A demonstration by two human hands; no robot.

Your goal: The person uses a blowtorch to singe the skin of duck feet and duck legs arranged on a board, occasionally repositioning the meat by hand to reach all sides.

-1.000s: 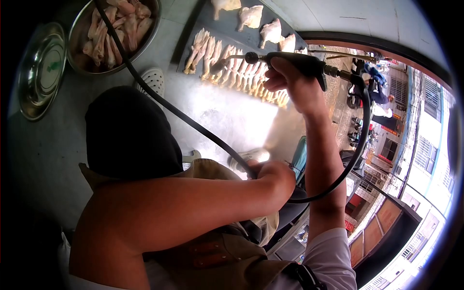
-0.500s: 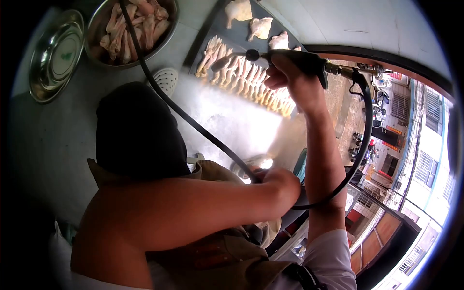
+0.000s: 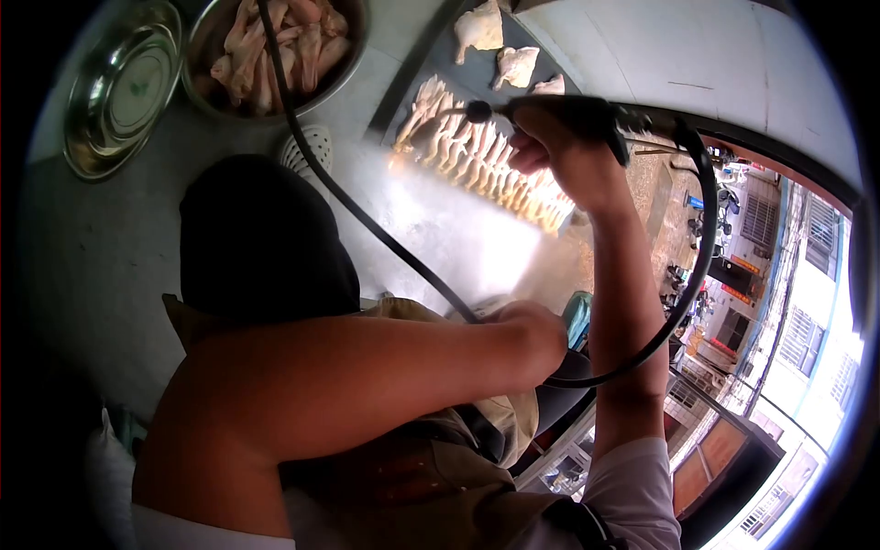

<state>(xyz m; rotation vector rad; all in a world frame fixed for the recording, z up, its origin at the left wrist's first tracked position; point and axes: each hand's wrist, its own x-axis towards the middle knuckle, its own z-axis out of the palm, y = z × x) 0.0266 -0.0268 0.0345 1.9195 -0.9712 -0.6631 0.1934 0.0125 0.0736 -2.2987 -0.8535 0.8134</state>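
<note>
My right hand (image 3: 577,170) is wrapped round the black handle of a gas torch (image 3: 587,117). Its nozzle points left over rows of pale chicken feet (image 3: 458,151) on a dark tray (image 3: 422,64); a yellowish glow lies along the lower edge of the rows. Lower down, my left hand (image 3: 527,330) grips the torch's black hose (image 3: 394,243), which loops round past my right forearm to the torch. Its fingers are mostly hidden. Chicken leg quarters (image 3: 478,29) lie at the tray's upper end.
A steel bowl (image 3: 194,87) of raw poultry pieces stands upper left, beside an upturned-looking or shallow steel dish (image 3: 124,92). A white perforated shoe (image 3: 307,151) shows near the bowl. Rightward is a ledge, with a street and buildings (image 3: 802,339) beyond.
The view has shifted, so the tray, bowl and dish appear farther right and slightly higher. The torch nozzle is still over the chicken feet, and both hands keep their grips.
</note>
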